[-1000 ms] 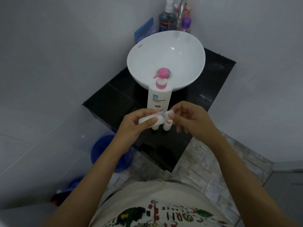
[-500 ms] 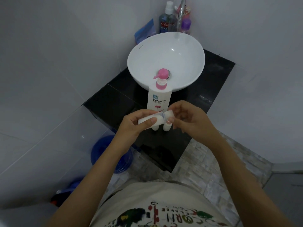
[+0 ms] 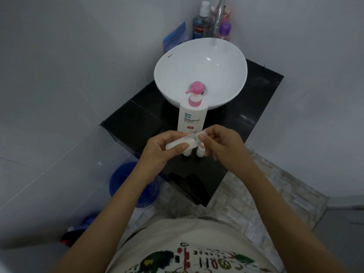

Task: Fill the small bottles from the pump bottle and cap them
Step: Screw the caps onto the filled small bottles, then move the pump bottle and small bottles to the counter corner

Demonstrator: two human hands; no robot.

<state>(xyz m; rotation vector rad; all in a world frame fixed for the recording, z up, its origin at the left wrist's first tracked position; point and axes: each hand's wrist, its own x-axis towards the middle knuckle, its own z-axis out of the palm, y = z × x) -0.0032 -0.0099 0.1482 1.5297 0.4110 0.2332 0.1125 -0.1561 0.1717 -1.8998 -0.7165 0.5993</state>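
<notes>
My left hand (image 3: 160, 149) grips a small white bottle (image 3: 178, 143) lying sideways, its neck pointing right. My right hand (image 3: 220, 143) pinches the white cap (image 3: 201, 134) at that neck, fingers closed on it. Just below the hands, two more small white bottles (image 3: 187, 152) (image 3: 200, 152) stand on the black counter (image 3: 141, 119), partly hidden. The white pump bottle (image 3: 192, 117) with a pink pump head (image 3: 195, 89) stands upright right behind my hands, in front of the basin.
A white round basin (image 3: 201, 73) sits on the counter, with a tap (image 3: 219, 14) and several toiletry bottles (image 3: 202, 22) behind it. White tiled walls close in on both sides. A blue bucket (image 3: 130, 184) stands on the floor at lower left.
My right fingers have shifted slightly on the cap at the bottle's neck. The left hand and the bottle stay in place.
</notes>
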